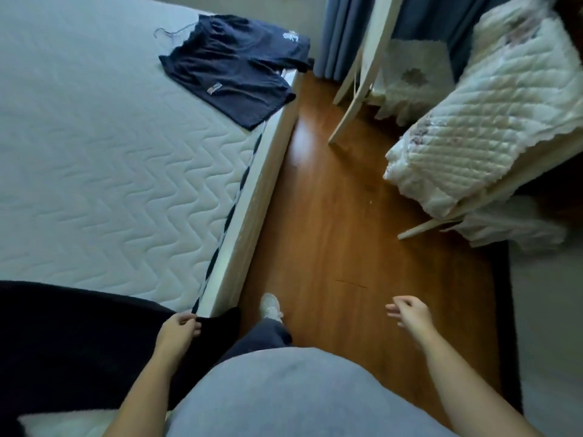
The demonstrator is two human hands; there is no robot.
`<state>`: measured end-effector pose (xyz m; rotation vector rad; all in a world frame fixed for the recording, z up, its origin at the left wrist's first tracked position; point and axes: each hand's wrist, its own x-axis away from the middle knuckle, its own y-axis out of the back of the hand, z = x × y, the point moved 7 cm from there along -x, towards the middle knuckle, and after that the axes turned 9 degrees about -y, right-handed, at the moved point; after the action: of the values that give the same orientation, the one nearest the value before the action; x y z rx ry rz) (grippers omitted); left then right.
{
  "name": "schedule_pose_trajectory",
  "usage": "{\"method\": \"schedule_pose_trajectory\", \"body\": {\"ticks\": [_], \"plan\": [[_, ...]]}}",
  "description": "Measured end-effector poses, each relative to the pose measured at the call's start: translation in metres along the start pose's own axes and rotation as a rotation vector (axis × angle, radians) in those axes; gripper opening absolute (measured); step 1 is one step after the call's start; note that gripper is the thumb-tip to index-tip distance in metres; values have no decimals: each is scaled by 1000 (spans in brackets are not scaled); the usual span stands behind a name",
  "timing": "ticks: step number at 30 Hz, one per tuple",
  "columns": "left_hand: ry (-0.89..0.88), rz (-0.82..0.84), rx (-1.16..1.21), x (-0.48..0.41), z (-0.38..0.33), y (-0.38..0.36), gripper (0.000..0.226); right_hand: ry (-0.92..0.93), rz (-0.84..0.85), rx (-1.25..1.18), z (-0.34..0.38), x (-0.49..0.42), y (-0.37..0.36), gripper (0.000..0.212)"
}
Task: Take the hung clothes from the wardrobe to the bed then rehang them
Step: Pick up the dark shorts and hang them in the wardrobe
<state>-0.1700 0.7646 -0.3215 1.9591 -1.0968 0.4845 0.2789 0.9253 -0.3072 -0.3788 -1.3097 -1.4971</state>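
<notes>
A dark navy T-shirt (235, 69) lies flat on the far right corner of the white quilted bed (104, 159), with a thin wire hanger (172, 31) poking out at its neck. A black garment (69, 335) is spread over the near corner of the bed. My left hand (178, 331) pinches the edge of this black garment by the mattress corner. My right hand (410, 312) hangs above the wooden floor with loosely curled fingers and holds nothing. No wardrobe is in view.
A wooden floor (331, 216) strip runs between the bed and a white rack (356, 83) draped with a quilted white blanket (492, 121). Blue curtains (344, 29) hang at the back. My foot (270, 305) is on the floor beside the bed frame.
</notes>
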Motion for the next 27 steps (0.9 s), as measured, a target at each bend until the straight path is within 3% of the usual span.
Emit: {"method": "schedule_pose_trajectory", "body": {"ticks": [2,6,11,18,22,27], "plan": [[-19,39,-88,-28,-25,1,18,88,22,67,66,-7,-16,26],[-110,201,-558,-63,-82,-11,26,210,70,224,163,-17,-40,20],[-83,214,-383,-116,-149,-41,25,179,86,282,224,-66,-37,23],[-116,223,-487,-215,-272,-83,26,-41,43,147,305,-187,14,28],[-39,113,-349,-257,-349,-91,23,-104,92,139,397,-236,26,20],[-77,62,-343,-304,-439,-107,21,33,137,259,554,-274,5,21]]}}
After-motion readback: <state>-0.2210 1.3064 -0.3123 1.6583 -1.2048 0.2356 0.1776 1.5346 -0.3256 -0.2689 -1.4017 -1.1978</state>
